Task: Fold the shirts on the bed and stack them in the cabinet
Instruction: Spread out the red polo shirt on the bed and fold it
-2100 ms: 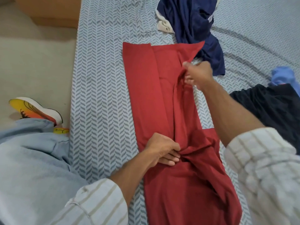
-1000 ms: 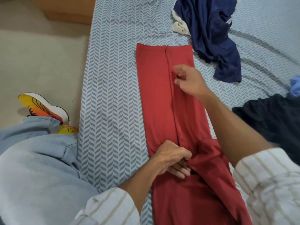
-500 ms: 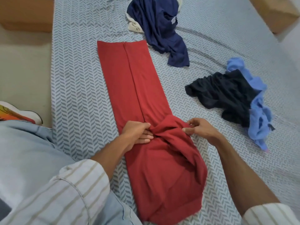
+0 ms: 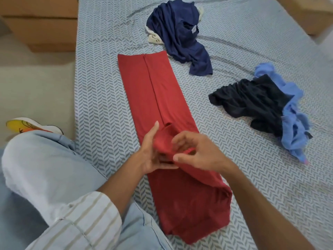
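A red shirt [image 4: 156, 91] lies on the bed [image 4: 100, 98], folded lengthwise into a long narrow strip. Near its middle a sleeve is bunched up between my two hands. My left hand [image 4: 149, 154] cups the bunched fabric from the left, thumb pointing away and fingers under the fold. My right hand [image 4: 200, 154], blurred by motion, curls its fingers and thumb round the same fold from the right. The strip's near end is rumpled and hangs toward the bed's edge.
A crumpled navy shirt [image 4: 180, 33] lies over a cream garment [image 4: 153, 37] at the far side. A black shirt [image 4: 252, 101] and a light blue one [image 4: 293, 134] are heaped at right. My jeans-clad knee [image 4: 45, 168] rests on the bed's left edge; wooden furniture [image 4: 41, 24] stands at top left.
The right side of the red shirt has been folded in to make a strip. My right hand came down from the far end to the sleeve, and both hands now lift it.
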`<state>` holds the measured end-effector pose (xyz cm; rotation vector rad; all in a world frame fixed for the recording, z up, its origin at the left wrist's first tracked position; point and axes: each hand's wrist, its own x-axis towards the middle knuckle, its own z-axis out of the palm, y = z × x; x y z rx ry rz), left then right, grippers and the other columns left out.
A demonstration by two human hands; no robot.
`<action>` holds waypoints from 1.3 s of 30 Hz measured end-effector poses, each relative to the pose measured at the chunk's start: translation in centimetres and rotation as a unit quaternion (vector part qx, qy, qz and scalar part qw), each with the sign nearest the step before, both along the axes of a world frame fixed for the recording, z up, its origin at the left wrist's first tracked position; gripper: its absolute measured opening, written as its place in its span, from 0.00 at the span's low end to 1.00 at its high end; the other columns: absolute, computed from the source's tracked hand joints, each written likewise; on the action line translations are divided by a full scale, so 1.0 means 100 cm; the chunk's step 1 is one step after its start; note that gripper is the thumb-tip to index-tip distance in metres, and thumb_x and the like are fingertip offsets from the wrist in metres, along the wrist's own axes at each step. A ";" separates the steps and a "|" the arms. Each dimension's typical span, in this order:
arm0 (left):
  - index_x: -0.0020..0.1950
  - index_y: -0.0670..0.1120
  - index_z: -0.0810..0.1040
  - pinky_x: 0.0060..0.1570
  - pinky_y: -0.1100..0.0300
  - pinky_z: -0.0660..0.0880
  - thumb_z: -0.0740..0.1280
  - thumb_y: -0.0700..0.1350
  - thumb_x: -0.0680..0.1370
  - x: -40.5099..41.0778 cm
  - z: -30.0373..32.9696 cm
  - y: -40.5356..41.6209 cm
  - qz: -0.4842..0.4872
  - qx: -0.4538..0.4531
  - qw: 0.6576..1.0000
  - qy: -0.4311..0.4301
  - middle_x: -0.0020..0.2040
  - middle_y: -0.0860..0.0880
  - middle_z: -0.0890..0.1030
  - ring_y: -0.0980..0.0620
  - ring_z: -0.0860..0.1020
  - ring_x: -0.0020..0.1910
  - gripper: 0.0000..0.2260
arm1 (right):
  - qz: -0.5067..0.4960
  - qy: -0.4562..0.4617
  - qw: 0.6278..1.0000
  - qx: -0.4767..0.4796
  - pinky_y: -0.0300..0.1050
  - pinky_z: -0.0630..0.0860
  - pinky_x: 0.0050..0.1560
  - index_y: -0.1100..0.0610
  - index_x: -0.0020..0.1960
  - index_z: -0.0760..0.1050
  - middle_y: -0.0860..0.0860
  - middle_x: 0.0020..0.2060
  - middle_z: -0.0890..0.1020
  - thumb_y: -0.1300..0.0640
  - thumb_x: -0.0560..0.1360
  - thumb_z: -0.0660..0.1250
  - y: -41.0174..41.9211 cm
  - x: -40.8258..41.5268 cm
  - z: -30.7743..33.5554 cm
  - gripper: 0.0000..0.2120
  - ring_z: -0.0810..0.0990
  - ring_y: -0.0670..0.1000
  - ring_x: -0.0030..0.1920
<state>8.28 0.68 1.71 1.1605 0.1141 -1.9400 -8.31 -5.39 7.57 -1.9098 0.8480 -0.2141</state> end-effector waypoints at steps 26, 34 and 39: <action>0.44 0.39 0.75 0.35 0.48 0.81 0.57 0.27 0.68 -0.016 -0.002 0.037 -0.100 0.070 0.958 -0.259 0.37 0.41 0.77 0.44 0.78 0.33 0.12 | -0.039 0.181 0.938 -0.292 0.44 0.75 0.56 0.55 0.63 0.76 0.49 0.51 0.77 0.62 0.60 0.64 0.054 -0.170 -0.089 0.30 0.75 0.52 0.52; 0.45 0.36 0.77 0.43 0.47 0.80 0.61 0.29 0.68 -0.019 0.001 0.044 -0.098 0.091 0.947 -0.292 0.37 0.40 0.80 0.43 0.79 0.34 0.09 | -0.053 0.171 0.935 -0.306 0.34 0.67 0.52 0.51 0.62 0.73 0.48 0.47 0.77 0.64 0.63 0.57 0.062 -0.181 -0.091 0.28 0.74 0.50 0.47; 0.48 0.36 0.75 0.43 0.48 0.80 0.63 0.30 0.68 -0.021 0.003 0.045 -0.107 0.099 0.937 -0.318 0.41 0.39 0.80 0.42 0.79 0.37 0.10 | -0.003 0.228 0.914 -0.334 0.51 0.78 0.38 0.51 0.56 0.77 0.48 0.42 0.78 0.62 0.65 0.66 0.058 -0.188 -0.097 0.20 0.76 0.54 0.39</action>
